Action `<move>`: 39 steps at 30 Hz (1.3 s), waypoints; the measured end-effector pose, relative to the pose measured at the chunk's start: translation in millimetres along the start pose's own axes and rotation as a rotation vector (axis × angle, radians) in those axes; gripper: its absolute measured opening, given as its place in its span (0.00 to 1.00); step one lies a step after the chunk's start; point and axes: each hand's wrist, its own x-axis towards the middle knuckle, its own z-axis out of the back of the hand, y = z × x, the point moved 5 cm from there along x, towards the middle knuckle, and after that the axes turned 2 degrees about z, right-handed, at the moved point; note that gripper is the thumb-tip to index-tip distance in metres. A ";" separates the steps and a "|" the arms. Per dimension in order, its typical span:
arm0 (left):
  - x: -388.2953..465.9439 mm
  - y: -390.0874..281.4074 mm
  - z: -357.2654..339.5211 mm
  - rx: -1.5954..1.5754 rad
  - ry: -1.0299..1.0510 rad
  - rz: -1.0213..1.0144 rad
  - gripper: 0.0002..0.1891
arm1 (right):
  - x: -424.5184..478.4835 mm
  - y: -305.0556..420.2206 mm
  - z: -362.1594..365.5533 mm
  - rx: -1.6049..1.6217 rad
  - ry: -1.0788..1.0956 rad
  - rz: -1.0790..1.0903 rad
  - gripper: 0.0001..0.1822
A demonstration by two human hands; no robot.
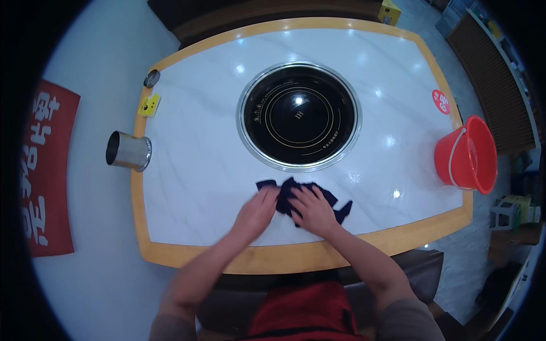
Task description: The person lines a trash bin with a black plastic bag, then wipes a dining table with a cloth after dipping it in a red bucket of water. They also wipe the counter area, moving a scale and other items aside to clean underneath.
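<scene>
A dark, crumpled cloth [285, 203] lies on the white marble-patterned tabletop [192, 187], just in front of a round black induction cooktop [298, 115] set into the table. My left hand [256, 213] is at the cloth's left part, its fingers together and blurred; whether they pinch the fabric is hard to tell. Spread over the cloth's right part, my right hand [313, 209] presses down with its fingers apart. A corner of the cloth sticks out to the right of that hand.
A red plastic bucket [456, 155] with a white handle stands at the right edge. Along the left edge are a metal cylinder [130, 151], a yellow item [149, 105] and a small round metal object [152, 79]. A wooden rim [290, 260] borders the table; a dark bench [418, 273] is nearby.
</scene>
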 end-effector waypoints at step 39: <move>141.4 -31.5 -33.5 0.748 0.533 -0.162 0.28 | -18.3 -166.0 82.2 -0.100 0.024 -0.113 0.23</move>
